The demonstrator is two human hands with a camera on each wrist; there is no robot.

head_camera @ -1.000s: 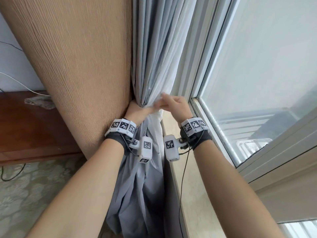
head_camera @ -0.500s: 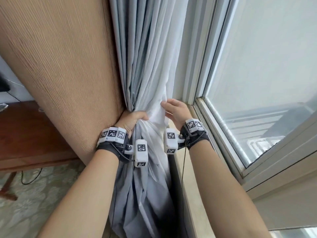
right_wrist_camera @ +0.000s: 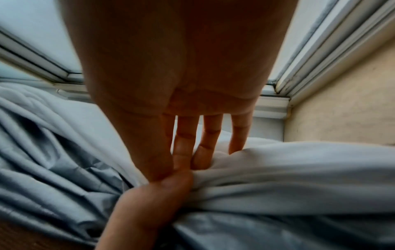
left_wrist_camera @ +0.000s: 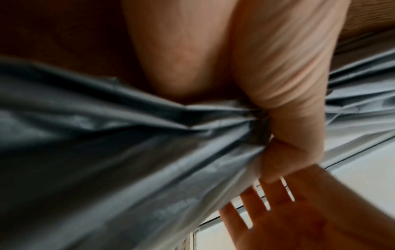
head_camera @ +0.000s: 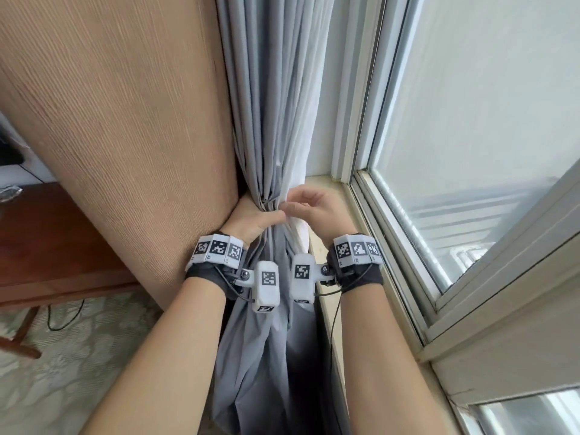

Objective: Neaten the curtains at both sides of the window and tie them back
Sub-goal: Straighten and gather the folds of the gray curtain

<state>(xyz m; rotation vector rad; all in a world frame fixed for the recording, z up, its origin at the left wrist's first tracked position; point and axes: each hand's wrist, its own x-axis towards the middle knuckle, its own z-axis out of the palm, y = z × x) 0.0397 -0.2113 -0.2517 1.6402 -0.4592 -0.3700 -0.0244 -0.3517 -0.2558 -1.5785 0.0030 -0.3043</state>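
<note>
A grey curtain (head_camera: pixel 276 120) with a white lining hangs between the wall panel and the window, gathered into a narrow waist. My left hand (head_camera: pixel 260 219) grips that waist from the left, thumb across the front and fingers hidden behind. In the left wrist view the left hand (left_wrist_camera: pixel 278 118) squeezes the folds (left_wrist_camera: pixel 128 152) beside a dark band (left_wrist_camera: pixel 261 130). My right hand (head_camera: pixel 287 207) meets it from the right and pinches a white fold. The right wrist view shows the right hand (right_wrist_camera: pixel 173 169) with its thumb in front of the lining (right_wrist_camera: pixel 278 169), fingertips sunk behind it, against the left thumb (right_wrist_camera: pixel 149 199).
A tan ribbed wall panel (head_camera: pixel 125 136) stands hard against the curtain's left. The white window frame (head_camera: pixel 361 152) and beige sill (head_camera: pixel 326 183) lie to the right. Dark wooden furniture (head_camera: pixel 47 246) and a loose cable (head_camera: pixel 62 318) on patterned floor are at lower left.
Half a second ago the right hand held the white edge a little apart; it has come in against the left thumb at the gather. The left hand keeps its grip.
</note>
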